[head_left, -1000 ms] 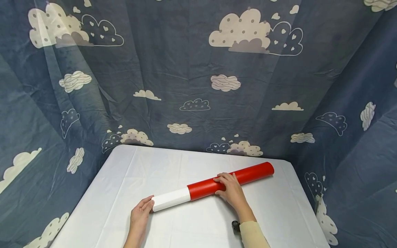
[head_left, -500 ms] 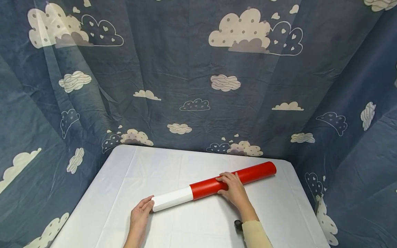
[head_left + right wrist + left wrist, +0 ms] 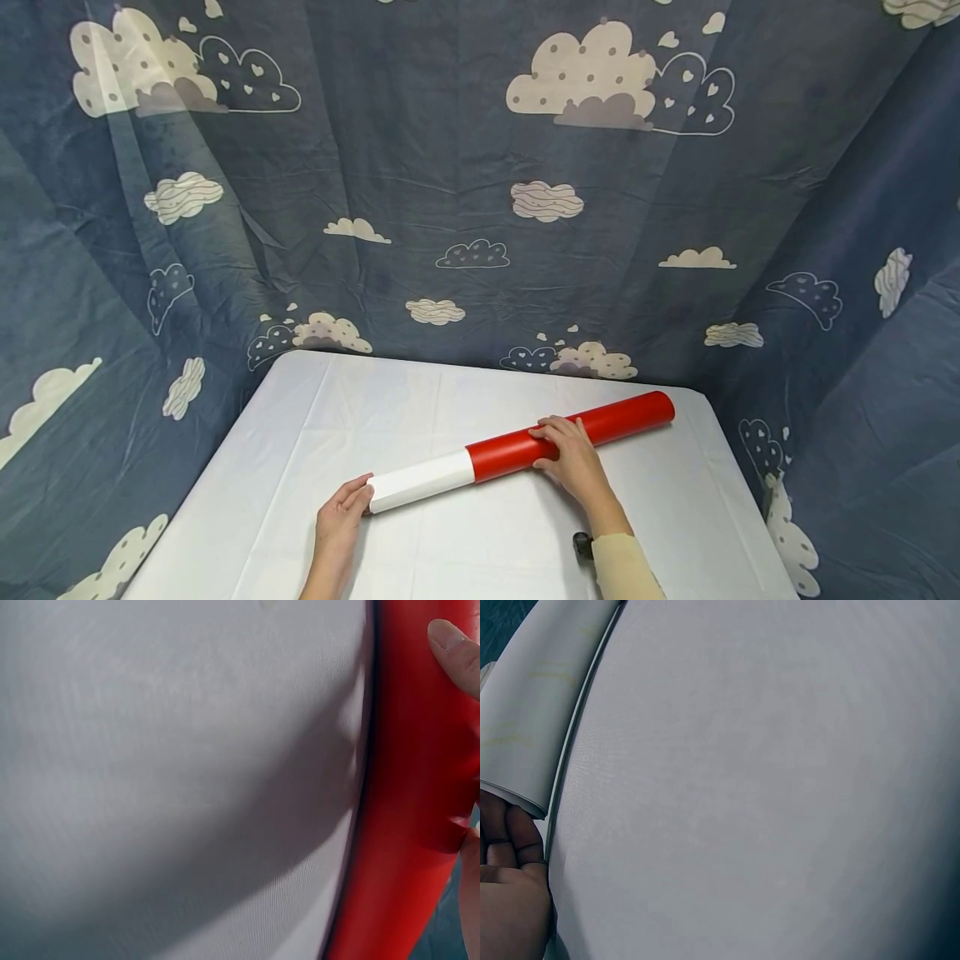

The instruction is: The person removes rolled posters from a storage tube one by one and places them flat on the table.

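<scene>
A white paper roll [image 3: 423, 481] lies slantwise across the table, its right part hidden inside a red tube [image 3: 506, 455]. My left hand [image 3: 341, 512] holds the roll's left end; in the left wrist view the fingers [image 3: 521, 836] reach in under its open edge, and faint yellow marks show on the white paper [image 3: 536, 682]. Farther right, my right hand [image 3: 573, 462] grips the red tube near its middle, thumb on the near side and fingers over the top. Seen from the right wrist, the red surface [image 3: 409, 772] dents slightly at a fingertip.
A white cloth covers the table [image 3: 480, 550]. Dark blue curtains [image 3: 480, 150] with cloud prints hang behind it and along both sides. A small black device [image 3: 582, 546] sits at the right wrist, by a cream sleeve [image 3: 626, 567].
My right hand has moved to the right with the red tube, so a longer stretch of the white roll shows. The left hand has stayed at the roll's left end.
</scene>
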Demonstrator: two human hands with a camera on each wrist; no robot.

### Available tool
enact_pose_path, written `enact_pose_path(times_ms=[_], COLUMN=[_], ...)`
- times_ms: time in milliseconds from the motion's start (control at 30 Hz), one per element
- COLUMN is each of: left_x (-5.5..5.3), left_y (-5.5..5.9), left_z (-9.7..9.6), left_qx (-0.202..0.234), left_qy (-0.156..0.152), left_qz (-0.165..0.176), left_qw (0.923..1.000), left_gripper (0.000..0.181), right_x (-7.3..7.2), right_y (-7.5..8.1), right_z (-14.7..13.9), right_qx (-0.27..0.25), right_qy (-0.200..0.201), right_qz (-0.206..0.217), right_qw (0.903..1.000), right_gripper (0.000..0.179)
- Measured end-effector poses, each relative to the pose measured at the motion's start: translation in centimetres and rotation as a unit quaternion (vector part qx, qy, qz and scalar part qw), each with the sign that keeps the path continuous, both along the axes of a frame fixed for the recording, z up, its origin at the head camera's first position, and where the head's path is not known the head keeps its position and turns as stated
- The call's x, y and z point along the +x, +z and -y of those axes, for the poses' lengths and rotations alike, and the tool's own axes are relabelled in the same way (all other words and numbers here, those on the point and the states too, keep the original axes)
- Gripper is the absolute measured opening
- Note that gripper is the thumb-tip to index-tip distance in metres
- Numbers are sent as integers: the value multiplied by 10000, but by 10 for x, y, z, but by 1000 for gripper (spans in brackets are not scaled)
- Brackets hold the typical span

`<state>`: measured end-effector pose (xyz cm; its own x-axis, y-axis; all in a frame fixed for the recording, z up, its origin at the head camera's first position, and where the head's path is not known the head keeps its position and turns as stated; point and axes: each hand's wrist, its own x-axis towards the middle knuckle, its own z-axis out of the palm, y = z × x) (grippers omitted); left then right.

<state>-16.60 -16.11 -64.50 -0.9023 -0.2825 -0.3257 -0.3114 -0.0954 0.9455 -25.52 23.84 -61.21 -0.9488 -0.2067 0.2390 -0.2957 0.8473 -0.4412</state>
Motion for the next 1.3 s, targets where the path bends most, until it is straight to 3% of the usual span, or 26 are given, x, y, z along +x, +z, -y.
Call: enact_pose_path(times_ms=[500, 833, 1300], left_x=[-1, -2, 1], left_y=[1, 3, 3], left_z=[-1, -3, -2], left_qx=[-12, -29, -48], left_qy=[15, 92, 115], left_qz=[-1, -51, -106], left_qw=[10000, 9999, 9999], left_gripper=[49, 50, 50], right_x=[-5, -5, -9], right_y=[5, 5, 1], right_z=[-12, -15, -26], right_qx=[46, -10, -37], right_qy=[-108, 50, -136], right_qz=[239, -132, 157], right_qw=[9996, 9999, 9998], right_gripper=[59, 57, 58])
